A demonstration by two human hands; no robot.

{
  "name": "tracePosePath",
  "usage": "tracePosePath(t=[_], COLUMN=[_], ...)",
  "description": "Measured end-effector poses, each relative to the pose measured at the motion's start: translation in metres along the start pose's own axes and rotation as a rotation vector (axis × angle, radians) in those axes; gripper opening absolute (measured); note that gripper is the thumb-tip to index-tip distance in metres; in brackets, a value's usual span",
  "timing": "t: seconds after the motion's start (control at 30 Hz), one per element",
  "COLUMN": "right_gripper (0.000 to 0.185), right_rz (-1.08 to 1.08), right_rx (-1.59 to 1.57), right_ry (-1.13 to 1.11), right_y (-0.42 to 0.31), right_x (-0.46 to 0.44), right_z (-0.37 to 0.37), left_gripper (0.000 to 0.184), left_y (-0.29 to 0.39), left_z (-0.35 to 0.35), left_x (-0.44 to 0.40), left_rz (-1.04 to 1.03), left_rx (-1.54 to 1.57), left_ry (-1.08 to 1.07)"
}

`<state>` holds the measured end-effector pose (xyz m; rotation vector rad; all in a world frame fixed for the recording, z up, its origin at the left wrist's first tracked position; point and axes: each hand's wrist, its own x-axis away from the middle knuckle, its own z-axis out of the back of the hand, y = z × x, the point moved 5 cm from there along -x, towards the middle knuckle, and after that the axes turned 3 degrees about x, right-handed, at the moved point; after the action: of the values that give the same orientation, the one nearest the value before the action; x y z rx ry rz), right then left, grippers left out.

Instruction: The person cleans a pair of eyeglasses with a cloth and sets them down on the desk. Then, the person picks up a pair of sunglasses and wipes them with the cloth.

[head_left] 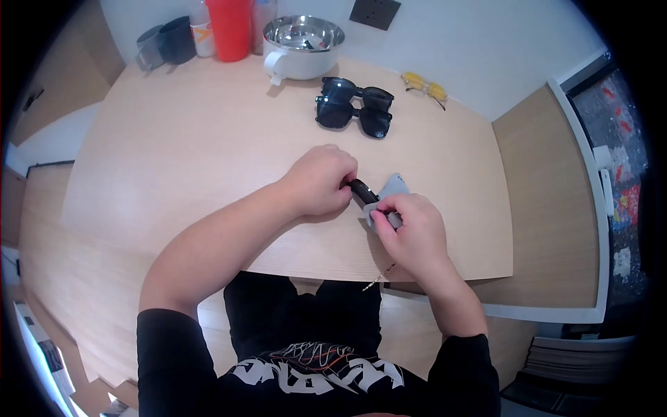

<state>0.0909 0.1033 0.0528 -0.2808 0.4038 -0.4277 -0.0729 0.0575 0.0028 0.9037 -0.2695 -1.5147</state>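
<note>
My left hand point(323, 179) is closed, its fingertips gripping one end of what looks like black sunglasses point(363, 191). The other end runs into a grey cloth point(394, 186) that my right hand point(415, 233) pinches around it. Most of the sunglasses is hidden by my fingers and the cloth. Both hands are low over the tabletop, near its front edge. A thin gold-coloured chain point(379, 277) hangs over that edge below my right hand; where it attaches cannot be seen. Farther back lie two dark pairs of sunglasses, an upper pair point(339, 89) and a lower pair point(335, 115), close together.
Yellow-lensed glasses point(424, 86) rest near the wall. A white-and-steel bowl with a handle point(302, 62), a red container point(230, 31), a white bottle point(202, 38) and dark mugs point(175, 42) line the back. A wooden panel point(549, 139) bounds the table point(174, 139) on the right.
</note>
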Motion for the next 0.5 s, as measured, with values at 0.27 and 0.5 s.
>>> tracePosePath(t=[0.27, 0.5], right_gripper=[0.012, 0.018], right_rz=[-0.094, -0.168], right_rx=[-0.128, 0.038], right_ry=[-0.069, -0.323], right_y=[0.004, 0.001], right_x=[-0.006, -0.011], right_z=[0.001, 0.001], left_gripper=[0.008, 0.011], left_y=[0.001, -0.002], left_z=[0.0, -0.002], left_x=[0.001, 0.0], left_rz=[-0.022, -0.028], left_rx=[-0.007, -0.012], left_ry=[0.008, -0.009])
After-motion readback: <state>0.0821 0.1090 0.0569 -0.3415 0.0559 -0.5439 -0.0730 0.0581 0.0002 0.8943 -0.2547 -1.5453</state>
